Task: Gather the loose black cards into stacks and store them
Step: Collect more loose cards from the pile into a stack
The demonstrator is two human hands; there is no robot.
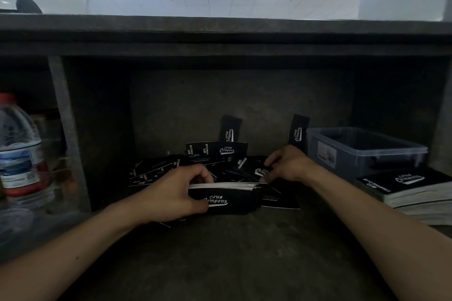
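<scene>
My left hand (175, 194) grips a thick stack of black cards (234, 199) with white "Club Camping" lettering, held on edge with the white card edges up. My right hand (288, 165) reaches over the heap of loose black cards (156, 172) behind the stack and pinches a single card (263, 170) by its end. Two cards lean upright against the back wall, one (230, 129) in the middle and another (298, 131) to its right. A finished stack of cards (401, 188) lies at the right.
A clear plastic bin (362, 148) stands at the back right, behind the finished stack. At the left, a water bottle (18, 146) with a red cap stands beyond a grey upright divider (67, 129). A dark shelf board (220, 39) runs overhead.
</scene>
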